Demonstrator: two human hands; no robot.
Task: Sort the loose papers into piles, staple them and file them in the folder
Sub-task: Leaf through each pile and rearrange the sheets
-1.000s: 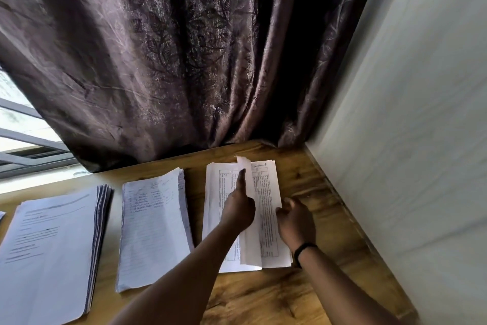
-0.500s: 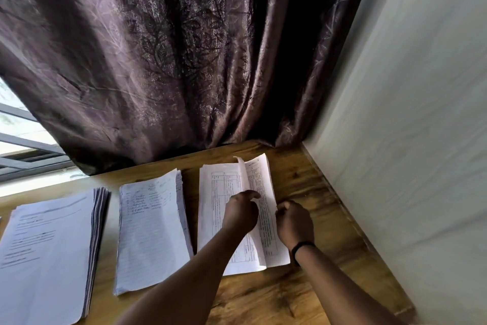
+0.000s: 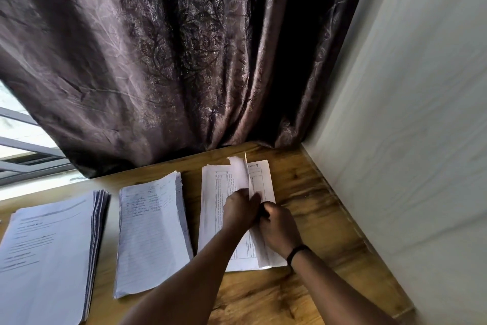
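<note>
Three paper piles lie on the wooden table (image 3: 303, 222). The right pile (image 3: 213, 206) carries printed tables. My left hand (image 3: 241, 210) pinches several of its sheets, which stand lifted on edge (image 3: 243, 171) above the pile. Just right of it, my right hand (image 3: 279, 229), a black band on its wrist, has its fingers curled at the raised sheets' right edge. The middle pile (image 3: 151, 235) is handwritten lined paper. At the left lies a thicker printed pile (image 3: 47, 258). No stapler or folder is in view.
A dark patterned curtain (image 3: 171, 61) hangs down to the table's back edge. A pale wall (image 3: 408, 140) borders the table on the right. A window (image 3: 23, 150) shows at the far left behind the curtain.
My left hand went from pointing a finger along the fold to gripping the sheets and lifting them upright. My right hand moved in closer to the left one.
</note>
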